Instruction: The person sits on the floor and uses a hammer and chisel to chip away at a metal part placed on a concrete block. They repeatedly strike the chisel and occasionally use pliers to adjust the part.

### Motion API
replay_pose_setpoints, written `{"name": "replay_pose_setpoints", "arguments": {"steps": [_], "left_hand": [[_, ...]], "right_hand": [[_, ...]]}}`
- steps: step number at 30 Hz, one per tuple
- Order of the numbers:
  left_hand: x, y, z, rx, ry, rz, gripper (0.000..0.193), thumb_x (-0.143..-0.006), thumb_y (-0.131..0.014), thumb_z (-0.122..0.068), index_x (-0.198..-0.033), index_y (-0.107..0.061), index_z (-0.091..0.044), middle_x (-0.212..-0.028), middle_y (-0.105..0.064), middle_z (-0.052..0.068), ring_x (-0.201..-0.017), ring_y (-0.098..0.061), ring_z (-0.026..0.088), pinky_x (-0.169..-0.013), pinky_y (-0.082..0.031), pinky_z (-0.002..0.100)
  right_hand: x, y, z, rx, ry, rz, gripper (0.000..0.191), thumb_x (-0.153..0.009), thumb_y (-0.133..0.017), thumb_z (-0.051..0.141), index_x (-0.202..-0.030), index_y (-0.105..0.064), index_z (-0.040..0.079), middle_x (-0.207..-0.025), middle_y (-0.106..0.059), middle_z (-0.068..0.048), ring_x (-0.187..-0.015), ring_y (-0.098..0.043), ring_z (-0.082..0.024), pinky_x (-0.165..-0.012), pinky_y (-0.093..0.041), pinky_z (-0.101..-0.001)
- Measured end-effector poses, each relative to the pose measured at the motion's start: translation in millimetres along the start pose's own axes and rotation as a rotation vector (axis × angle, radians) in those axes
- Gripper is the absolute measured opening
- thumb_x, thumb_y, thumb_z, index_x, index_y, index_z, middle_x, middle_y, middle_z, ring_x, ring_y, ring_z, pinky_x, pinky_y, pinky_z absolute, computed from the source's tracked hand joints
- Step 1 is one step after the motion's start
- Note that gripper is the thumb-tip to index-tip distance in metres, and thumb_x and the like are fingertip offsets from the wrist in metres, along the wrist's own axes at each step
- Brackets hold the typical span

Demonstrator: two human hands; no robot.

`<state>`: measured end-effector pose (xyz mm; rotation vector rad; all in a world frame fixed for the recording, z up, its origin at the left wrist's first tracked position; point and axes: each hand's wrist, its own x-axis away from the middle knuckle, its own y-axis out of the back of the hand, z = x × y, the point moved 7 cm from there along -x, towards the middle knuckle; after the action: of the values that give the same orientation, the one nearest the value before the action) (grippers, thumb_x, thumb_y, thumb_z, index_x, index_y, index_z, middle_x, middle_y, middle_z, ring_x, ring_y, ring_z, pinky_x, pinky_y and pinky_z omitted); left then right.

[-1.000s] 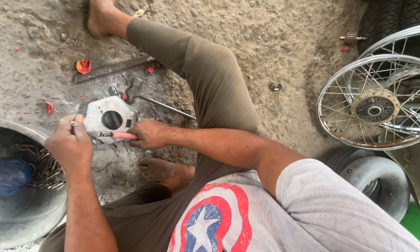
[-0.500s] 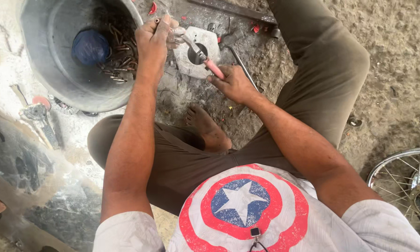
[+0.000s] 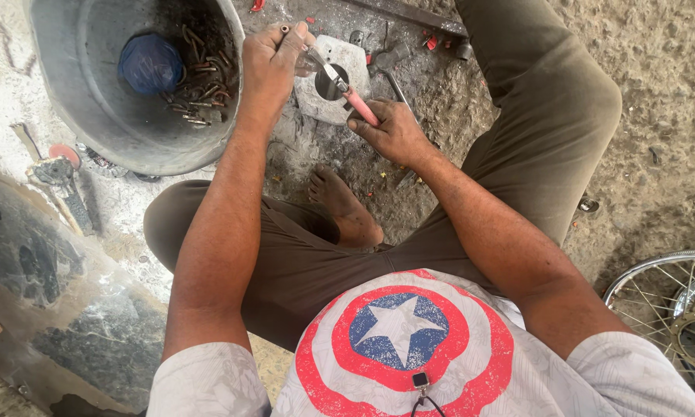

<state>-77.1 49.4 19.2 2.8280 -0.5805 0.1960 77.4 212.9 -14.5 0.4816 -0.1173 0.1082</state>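
On rough, dusty concrete ground, the right hand (image 3: pixel 394 131) is gripping a pink-handled metal tool (image 3: pixel 347 91), fingers clamped round its handle, over a flat grey metal plate with a round hole (image 3: pixel 339 66). The left hand (image 3: pixel 274 58) is pinching a small metal piece (image 3: pixel 285 31) beside a grey metal tub (image 3: pixel 77 116).

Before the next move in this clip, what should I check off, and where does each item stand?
1. Right hand has a grip on the pink-handled tool: ok.
2. Tool tip at the hole of the metal plate: ok.
3. Left hand closed on a small part: ok; what the part is: cannot tell.
4. Bare foot apart from the plate: ok.
5. Plate lying flat on the ground: cannot tell.
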Motion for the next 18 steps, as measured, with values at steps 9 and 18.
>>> {"name": "replay_pose_setpoints", "arguments": {"steps": [9,18], "left_hand": [[-5.9,17.4,-3.6,0.035,0.032,-0.096,0.027,-0.106,-0.061,-0.024,-0.095,-0.076,-0.004,-0.083,-0.08,0.008,-0.071,-0.079,0.012,-0.059,-0.063,0.023],[4.1,13.5,-31.2,-0.5,-0.513,-0.11,0.014,-0.099,-0.077,-0.019,-0.097,-0.079,-0.005,-0.093,-0.078,0.009,-0.084,-0.074,0.024,-0.076,-0.055,0.041]], "right_hand": [[1.9,-6.9,-2.5,0.047,-0.245,0.112,0.036,-0.099,-0.071,0.036,-0.09,-0.067,0.001,-0.073,-0.062,-0.007,-0.06,-0.063,-0.018,-0.061,-0.056,-0.0393],[3.7,-14.9,-7.7,0.312,-0.219,0.206,0.033,-0.095,-0.074,0.037,-0.095,-0.073,0.004,-0.08,-0.065,-0.011,-0.068,-0.063,-0.019,-0.065,-0.055,-0.0397]]}}
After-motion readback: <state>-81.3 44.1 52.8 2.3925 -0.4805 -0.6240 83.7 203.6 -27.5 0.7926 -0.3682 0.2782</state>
